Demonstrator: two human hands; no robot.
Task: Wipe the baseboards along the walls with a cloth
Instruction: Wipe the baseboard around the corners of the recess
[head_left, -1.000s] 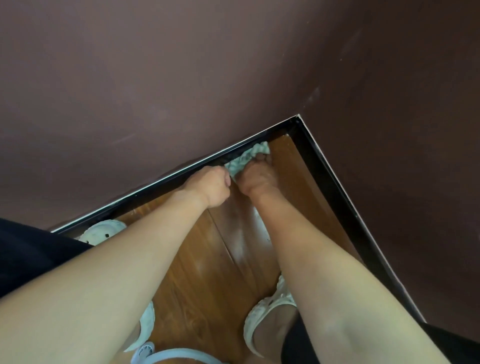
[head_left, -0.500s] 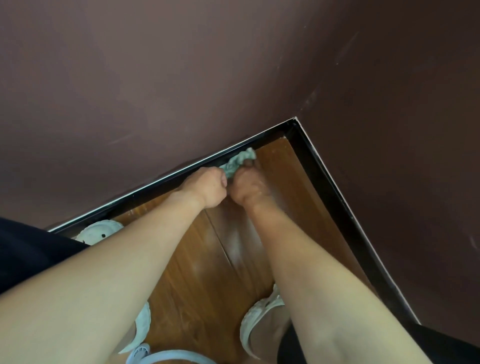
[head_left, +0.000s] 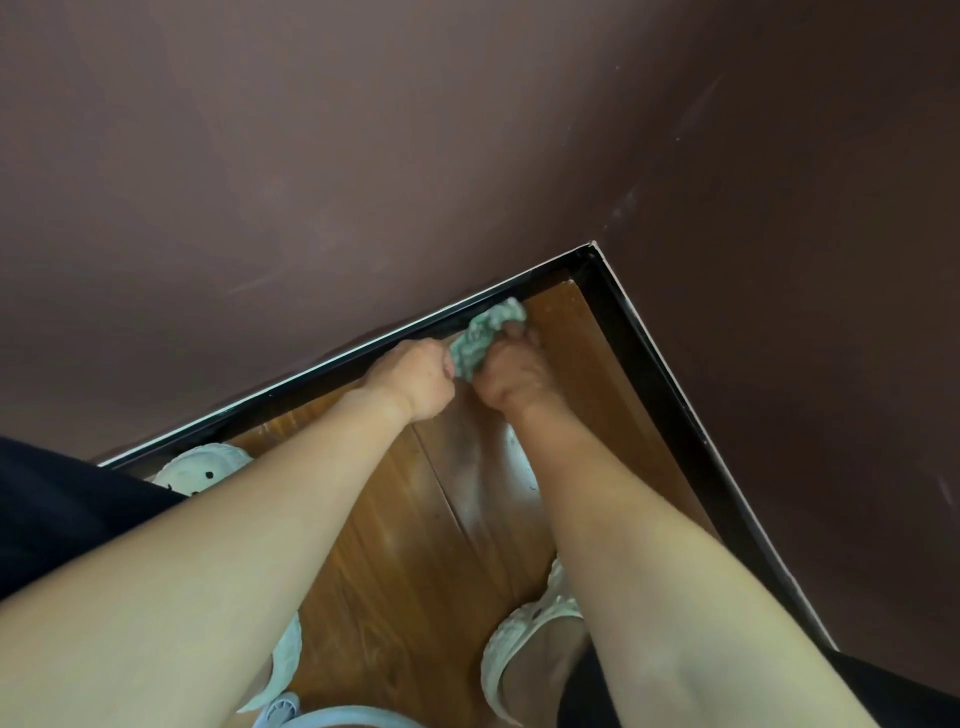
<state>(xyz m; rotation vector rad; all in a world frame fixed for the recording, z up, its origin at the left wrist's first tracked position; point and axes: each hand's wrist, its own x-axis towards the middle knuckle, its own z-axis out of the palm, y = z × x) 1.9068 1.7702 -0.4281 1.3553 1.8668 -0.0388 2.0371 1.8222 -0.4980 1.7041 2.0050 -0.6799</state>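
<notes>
Both hands grip one bunched cloth (head_left: 485, 335) against the black baseboard (head_left: 332, 371) near the corner: left hand (head_left: 415, 382) fisted on its near end, right hand (head_left: 511, 371) closed over the far part, fingertips hidden beneath. Forearms cover much of the floor (head_left: 415, 545); white shoes (head_left: 200, 467) show only partly.

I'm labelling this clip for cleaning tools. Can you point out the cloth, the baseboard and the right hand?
cloth (head_left: 485, 332): head view, on the bunched middle of the fabric.
baseboard (head_left: 649, 364): head view, on the black face right of the corner.
right hand (head_left: 511, 371): head view, on the back of the hand.
</notes>
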